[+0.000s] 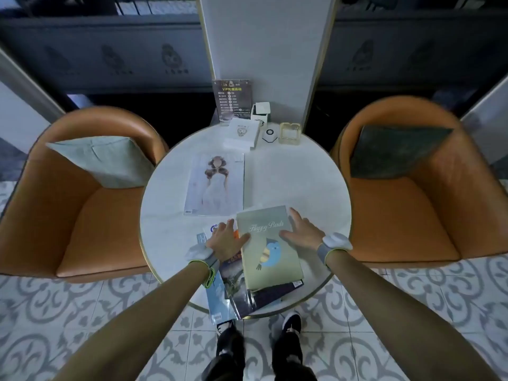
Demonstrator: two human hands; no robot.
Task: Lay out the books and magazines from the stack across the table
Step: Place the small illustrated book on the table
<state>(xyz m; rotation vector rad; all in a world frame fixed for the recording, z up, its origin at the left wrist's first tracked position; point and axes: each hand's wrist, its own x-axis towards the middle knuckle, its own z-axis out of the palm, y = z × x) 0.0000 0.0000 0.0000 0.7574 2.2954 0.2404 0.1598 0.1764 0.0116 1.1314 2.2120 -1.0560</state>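
A pale green book with a blue bird on its cover [268,248] lies on top of a loose stack at the near edge of the round white table [302,182]. Under it are a dark magazine [247,295] and a light blue one [218,301] that overhang the table's rim. My left hand [226,239] rests on the stack at the green book's left edge, fingers spread. My right hand [301,231] lies flat on the book's right edge. A magazine showing a figure in a white dress [215,185] lies flat alone at the table's left centre.
At the table's far side stand a dark price sign [232,101], a white box [261,111], a white booklet [243,133], a small round white device [269,134] and a glass ashtray [290,133]. Orange armchairs with cushions flank the table left [82,215] and right [412,215].
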